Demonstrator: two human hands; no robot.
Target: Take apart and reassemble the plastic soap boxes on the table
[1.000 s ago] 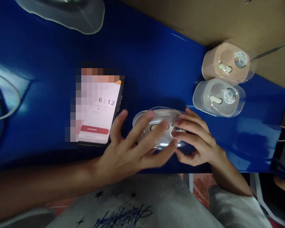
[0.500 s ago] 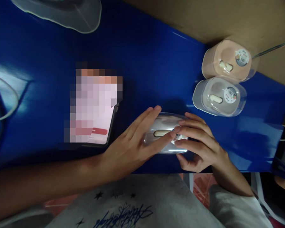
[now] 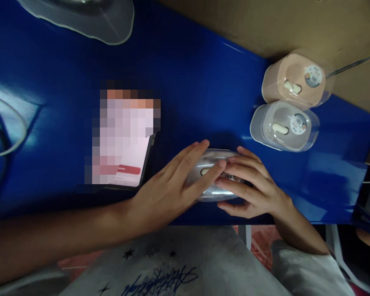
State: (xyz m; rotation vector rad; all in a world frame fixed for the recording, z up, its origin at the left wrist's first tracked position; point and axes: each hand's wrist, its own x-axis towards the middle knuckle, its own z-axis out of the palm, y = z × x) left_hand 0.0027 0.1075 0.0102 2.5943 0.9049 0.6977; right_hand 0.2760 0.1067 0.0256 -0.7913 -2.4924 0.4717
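Note:
A small lidded plastic container (image 3: 214,191) with a clear top sits on the blue table near its front edge. My left hand (image 3: 169,181) holds its left side, the thumb across the lid and the fingers along the far edge. From the right, my right hand (image 3: 255,183) grips the other end, its fingers curved over the lid and its thumb low on the near side. Between the hands, part of a cream-coloured slot or tab shows on the lid. My right fingers mostly cover the round sticker.
Two similar containers, one peach (image 3: 296,80) and one whitish (image 3: 285,125), stand at the right by the wall. A phone (image 3: 129,164), partly pixelated, lies left of my hands. A translucent wavy-edged item (image 3: 111,28) is at the upper left, and cables (image 3: 23,135) at the far left.
My right fingers have slid slightly left over the lid, covering more of the sticker. The right thumb has moved left along the near side. My left hand is almost unchanged.

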